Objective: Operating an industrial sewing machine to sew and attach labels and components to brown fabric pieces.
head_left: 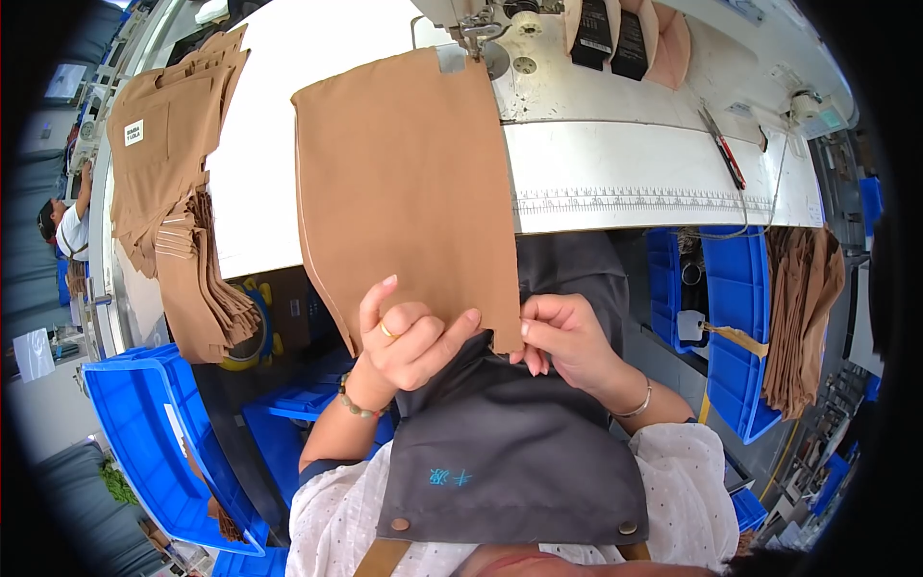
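Taking the middle of the view as the clock's centre, a large, roughly rectangular brown fabric panel (pixel 404 192) lies toward eleven o'clock, running over the near edge of a smooth white worktable (pixel 260 144). Its far end reaches a metal-fitted sewing machine (pixel 471 27) at twelve o'clock. The right hand (pixel 567 341), at four o'clock, pinches the panel's near right corner between thumb and fingers. The left hand (pixel 409 346), at seven o'clock, is at the near end with fingers loosely curled; whether it grips the cloth I cannot tell. Layered brown fabric pieces (pixel 178 135) lie at ten o'clock, red-and-black metal thread snips (pixel 726 154) at two, an open blue plastic bin (pixel 130 423) at eight.
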`<action>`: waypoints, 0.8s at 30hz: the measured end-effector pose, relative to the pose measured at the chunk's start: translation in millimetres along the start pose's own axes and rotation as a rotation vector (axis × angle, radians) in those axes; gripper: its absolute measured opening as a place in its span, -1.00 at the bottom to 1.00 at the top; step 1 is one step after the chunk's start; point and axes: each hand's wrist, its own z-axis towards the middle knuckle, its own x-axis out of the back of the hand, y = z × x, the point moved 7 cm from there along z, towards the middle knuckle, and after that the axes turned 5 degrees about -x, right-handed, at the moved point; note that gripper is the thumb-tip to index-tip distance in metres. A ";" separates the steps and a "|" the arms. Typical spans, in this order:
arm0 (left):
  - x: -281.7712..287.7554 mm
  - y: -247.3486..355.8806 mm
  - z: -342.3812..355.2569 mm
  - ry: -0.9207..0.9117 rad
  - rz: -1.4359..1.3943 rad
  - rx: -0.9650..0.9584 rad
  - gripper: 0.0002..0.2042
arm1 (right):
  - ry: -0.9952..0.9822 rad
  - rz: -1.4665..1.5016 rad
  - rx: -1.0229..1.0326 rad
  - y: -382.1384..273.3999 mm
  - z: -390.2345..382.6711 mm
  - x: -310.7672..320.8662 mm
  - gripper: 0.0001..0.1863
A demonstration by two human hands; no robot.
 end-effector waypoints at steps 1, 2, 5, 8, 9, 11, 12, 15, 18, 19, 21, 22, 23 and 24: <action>0.1 0.0 0.0 0.003 -0.019 -0.012 -0.73 | 0.001 0.000 0.000 0.4 -0.2 0.7 -0.84; 0.9 -1.2 -0.3 0.003 -0.020 -0.012 -0.73 | 0.003 0.004 -0.002 0.9 -0.3 1.6 -0.84; -0.2 -1.0 -0.6 -0.047 -0.065 -0.040 -0.66 | -0.004 0.008 -0.002 0.5 -0.4 1.0 -0.84; -1.1 0.2 -1.0 -0.044 -0.076 -0.044 -0.63 | -0.021 0.018 0.004 -1.0 -1.0 -0.2 -0.83; -0.7 -0.1 -1.0 -0.028 -0.082 -0.040 -0.64 | -0.031 0.027 0.007 -1.4 -1.1 -0.7 -0.83; -0.4 -0.6 -0.2 -0.012 -0.091 -0.037 -0.64 | -0.032 0.036 0.004 -0.8 -1.7 0.2 -0.83; 0.1 -0.7 0.7 -0.010 -0.091 -0.035 -0.64 | -0.033 0.045 0.001 -0.5 -1.9 0.5 -0.83; -0.3 -1.4 1.8 -0.004 -0.092 -0.033 -0.65 | -0.036 0.040 0.010 -1.6 -2.5 0.8 -0.81; 2.2 -3.5 2.4 -0.022 -0.097 -0.025 -0.64 | 0.049 -0.343 0.159 -19.3 -8.8 3.9 -0.88; 1.7 -3.8 3.2 -0.040 -0.111 -0.022 -0.62 | 0.051 -0.344 0.160 -18.4 -7.6 8.1 -0.88; 3.0 -4.7 5.8 -0.034 -0.120 -0.008 -0.63 | 0.422 -1.157 1.002 -57.3 -34.4 -1.5 -0.91; 3.1 -5.5 6.3 -0.030 -0.128 0.008 -0.64 | 0.422 -1.159 1.004 -60.3 -30.9 0.3 -0.91; 4.0 -5.1 6.9 -0.027 -0.127 0.007 -0.64 | 0.437 -1.313 1.281 -64.3 -40.1 -12.0 -0.84; 5.1 -6.2 7.3 -0.028 -0.135 0.028 -0.65 | 0.446 -1.458 1.564 -61.7 -49.9 -24.5 -0.76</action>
